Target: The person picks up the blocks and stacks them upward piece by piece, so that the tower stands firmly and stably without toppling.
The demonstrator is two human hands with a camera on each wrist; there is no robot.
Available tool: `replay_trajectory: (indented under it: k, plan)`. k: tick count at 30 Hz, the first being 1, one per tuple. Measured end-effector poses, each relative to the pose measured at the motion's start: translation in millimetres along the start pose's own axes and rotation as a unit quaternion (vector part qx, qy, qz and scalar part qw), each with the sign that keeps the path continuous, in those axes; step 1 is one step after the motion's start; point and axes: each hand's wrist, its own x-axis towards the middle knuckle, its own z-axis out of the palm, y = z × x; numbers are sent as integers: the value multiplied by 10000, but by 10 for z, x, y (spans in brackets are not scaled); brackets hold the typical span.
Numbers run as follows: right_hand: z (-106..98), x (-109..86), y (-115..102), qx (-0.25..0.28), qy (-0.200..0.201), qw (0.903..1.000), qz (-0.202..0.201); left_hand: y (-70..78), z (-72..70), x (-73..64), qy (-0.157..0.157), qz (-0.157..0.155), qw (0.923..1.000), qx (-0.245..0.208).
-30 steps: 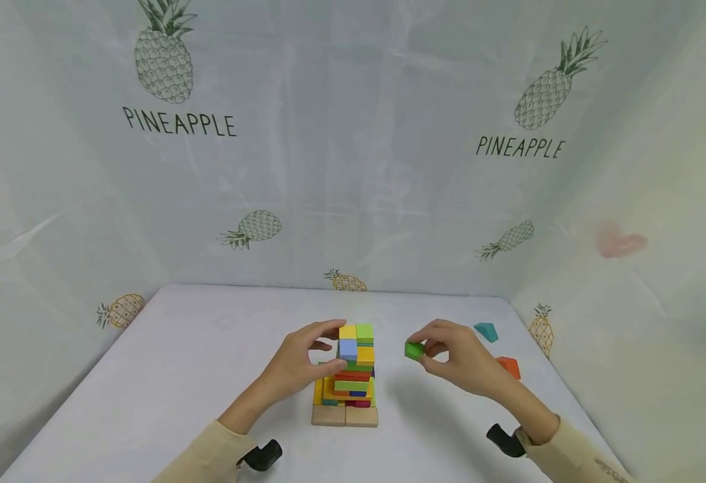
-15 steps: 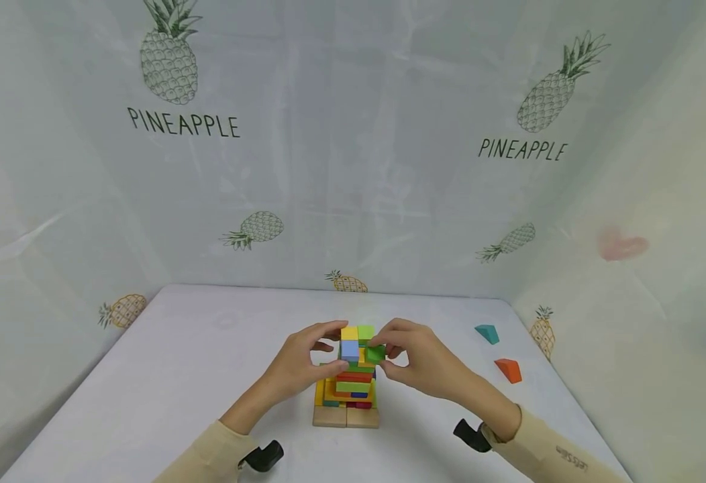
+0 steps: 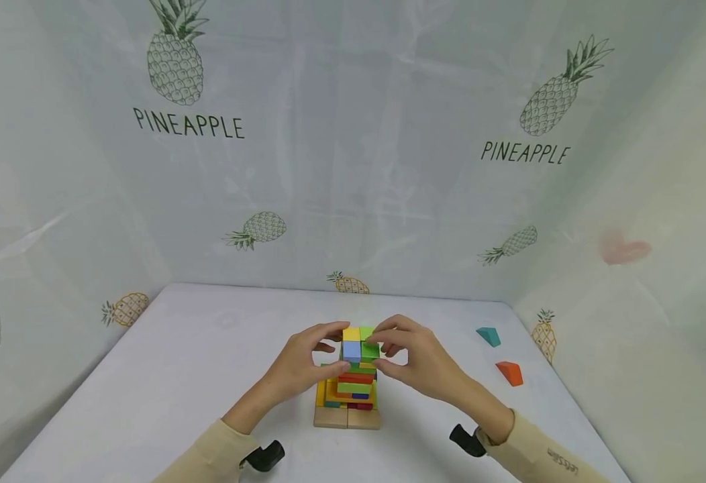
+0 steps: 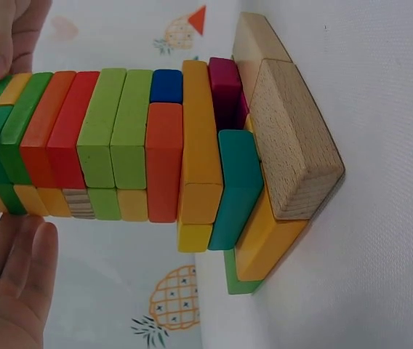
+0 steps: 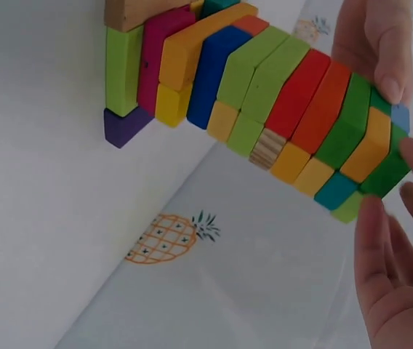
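Note:
A tower of colourful wooden blocks (image 3: pixel 355 388) rises from two bare wood blocks (image 3: pixel 347 418) near the middle of the table. At its top, my left hand (image 3: pixel 301 359) holds the left side between thumb and fingers, the thumb at a light blue block (image 3: pixel 351 351). My right hand (image 3: pixel 422 355) pinches a green block (image 3: pixel 370 351) on the tower's top layer, beside the blue one. In the right wrist view the green block (image 5: pixel 387 171) lies against an orange-yellow block (image 5: pixel 367 145), with thumb and fingers at its edges. Yellow and lime blocks form the top's back row.
A teal wedge-shaped block (image 3: pixel 489 337) and an orange one (image 3: pixel 511 373) lie on the white table (image 3: pixel 178 382) to the right. Behind the table hangs a pale curtain (image 3: pixel 353 168) printed with pineapples. A black camera is strapped at each wrist.
My right hand has moved left from beside the tower, bringing the green block onto the top layer next to the light blue block. The left hand has stayed at the tower's left side.

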Motion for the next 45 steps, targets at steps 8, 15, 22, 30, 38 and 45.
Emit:
replay_trajectory:
  k: [8, 15, 22, 30, 38, 45]
  plan:
    - [-10, 66, 112, 487, -406, 9969, 456, -8, -1, -11, 7, -20, 10000, -24]
    - [57, 76, 159, 516, -650, 9949, 579, -3, 5, 1, -22, 36, 10000, 0]
    - [72, 80, 150, 609, -581, 9948, 575, 26, -16, 8, -65, 43, 10000, 23]
    - [-58, -8, 219, 431, -585, 9946, 744, 32, -16, 10, -61, 28, 10000, 32]
    - [-497, -430, 900, -154, -181, 9953, 938, -1, -23, 7, -46, 54, 9999, 76]
    - [-808, -788, 1726, -759, -52, 9759, 2045, -1, -19, 0, -57, 55, 9999, 66]
